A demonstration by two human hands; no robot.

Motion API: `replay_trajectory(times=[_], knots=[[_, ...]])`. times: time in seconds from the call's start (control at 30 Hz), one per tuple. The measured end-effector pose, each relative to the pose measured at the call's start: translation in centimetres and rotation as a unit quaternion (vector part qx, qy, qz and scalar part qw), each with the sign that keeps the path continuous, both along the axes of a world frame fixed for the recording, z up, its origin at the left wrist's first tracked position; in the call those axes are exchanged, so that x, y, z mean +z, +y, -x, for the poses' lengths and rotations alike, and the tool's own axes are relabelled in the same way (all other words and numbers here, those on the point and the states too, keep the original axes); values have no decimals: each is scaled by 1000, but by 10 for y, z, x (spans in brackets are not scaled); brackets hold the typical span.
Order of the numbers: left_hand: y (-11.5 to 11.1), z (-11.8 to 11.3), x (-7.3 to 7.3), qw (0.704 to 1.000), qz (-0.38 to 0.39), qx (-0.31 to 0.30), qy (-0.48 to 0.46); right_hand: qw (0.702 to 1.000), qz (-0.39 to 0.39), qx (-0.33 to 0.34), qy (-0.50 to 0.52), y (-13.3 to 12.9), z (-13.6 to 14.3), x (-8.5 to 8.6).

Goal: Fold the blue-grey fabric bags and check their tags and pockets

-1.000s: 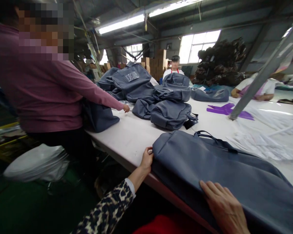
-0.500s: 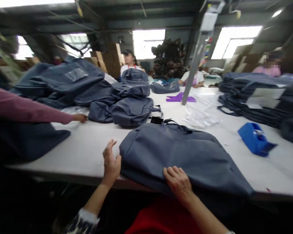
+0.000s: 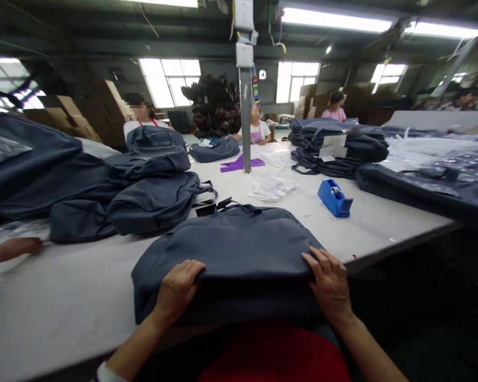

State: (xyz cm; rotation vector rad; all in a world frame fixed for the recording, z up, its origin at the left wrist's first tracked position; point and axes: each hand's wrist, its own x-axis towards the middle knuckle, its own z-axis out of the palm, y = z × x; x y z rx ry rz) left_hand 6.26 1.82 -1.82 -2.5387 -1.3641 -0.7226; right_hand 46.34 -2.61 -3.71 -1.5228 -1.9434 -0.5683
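A dark blue-grey backpack (image 3: 239, 239) lies before me at the front of the table, its carry loop and black tags pointing away from me. My left hand (image 3: 179, 286) has its fingers curled over the near edge of the backpack, left of the middle. On the right side, my right hand (image 3: 330, 281) grips the same edge near the corner, thumb hidden or partly under the cloth. Below the hands the front face of the backpack falls into shadow.
A blue tape dispenser (image 3: 334, 197) stands right on the white table (image 3: 382, 225). Backpacks (image 3: 155, 201) are heaped left, near a co-worker's hand (image 3: 22, 246). A metal post (image 3: 246, 116) rises beyond white strips (image 3: 273, 187). Folded bags (image 3: 338, 146) are stacked behind.
My view has swung right. My left hand, open beside the backpack before, now holds its near edge. My right hand has shifted toward the right corner, and the backpack lies squarer to me.
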Motion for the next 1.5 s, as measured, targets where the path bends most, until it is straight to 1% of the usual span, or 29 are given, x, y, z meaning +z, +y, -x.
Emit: replay_trajectory(times=[0.07, 0.1, 0.17, 0.2, 0.23, 0.3, 0.33, 0.37, 0.4, 0.43, 0.5, 0.57, 0.6, 0.67, 0.73, 0.8, 0.87, 0.93, 1.0, 1.03, 1.07, 1.13, 1.2, 1.27, 1.33, 1.37, 1.4, 1.43, 1.5], knots=[[10, -4, 16, 999, 39, 15, 1, 1000, 5, -18, -6, 14, -19, 7], [15, -7, 25, 998, 58, 27, 0, 1000, -8, -25, -1, 21, -21, 12], [27, -10, 40, 994, 92, 60, -6, 997, -61, -36, 27, 30, -13, 21], [33, -10, 47, 991, 110, 78, -13, 995, -83, -22, 40, 30, -4, 24], [38, -10, 54, 987, 126, 94, -20, 995, -93, 13, 46, 28, 6, 26], [47, -7, 67, 981, 158, 109, -36, 991, -63, 115, 25, 18, 26, 26], [50, -6, 72, 978, 173, 108, -44, 987, -32, 158, 8, 12, 33, 26], [53, -5, 78, 975, 190, 100, -52, 982, -3, 186, -7, 7, 38, 25], [55, -4, 83, 973, 206, 89, -58, 980, 15, 198, -17, 4, 40, 27], [57, -2, 87, 970, 222, 72, -63, 980, 16, 198, -18, 2, 39, 30], [59, 0, 95, 965, 250, 35, -73, 983, -20, 182, -5, 5, 32, 43], [61, 3, 100, 959, 274, 1, -76, 987, -58, 151, 3, 14, 21, 58], [62, 5, 101, 956, 284, -12, -74, 988, -62, 138, -4, 21, 16, 64], [61, 8, 100, 955, 290, -23, -56, 991, -41, 121, -40, 36, 12, 67], [55, 7, 95, 966, 256, -18, -27, 990, -10, 111, -84, 50, 14, 61], [40, -2, 84, 985, 171, -8, -19, 990, 9, 92, -108, 62, 20, 52], [16, -19, 70, 997, 67, -10, -46, 990, 34, 79, -109, 72, 27, 49], [-12, -40, 53, 997, -7, -37, -67, 990, 74, 71, -98, 83, 35, 57], [-32, -58, 33, 996, -30, -74, -29, 987, 121, 70, -81, 95, 40, 72], [-38, -63, 23, 996, -39, -85, -2, 985, 144, 71, -71, 101, 43, 81], [-39, -66, 14, 995, -49, -86, 27, 982, 166, 71, -59, 106, 45, 89], [-33, -62, -2, 992, -84, -74, 65, 975, 208, 78, -31, 118, 47, 102], [-21, -54, -9, 988, -123, -59, 73, 963, 250, 101, 3, 129, 47, 109], [-11, -47, -6, 986, -143, -63, 53, 946, 293, 135, 36, 139, 45, 114], [-5, -45, 5, 987, -136, -79, 22, 935, 323, 143, 46, 147, 43, 119], [-2, -47, 12, 989, -123, -87, 12, 937, 319, 139, 41, 148, 43, 123], [0, -49, 20, 990, -105, -92, 8, 945, 295, 139, 32, 146, 43, 126], [3, -52, 28, 992, -84, -94, 10, 957, 249, 145, 21, 141, 44, 129], [8, -57, 41, 995, -42, -89, 16, 975, 125, 185, -1, 121, 47, 131]])
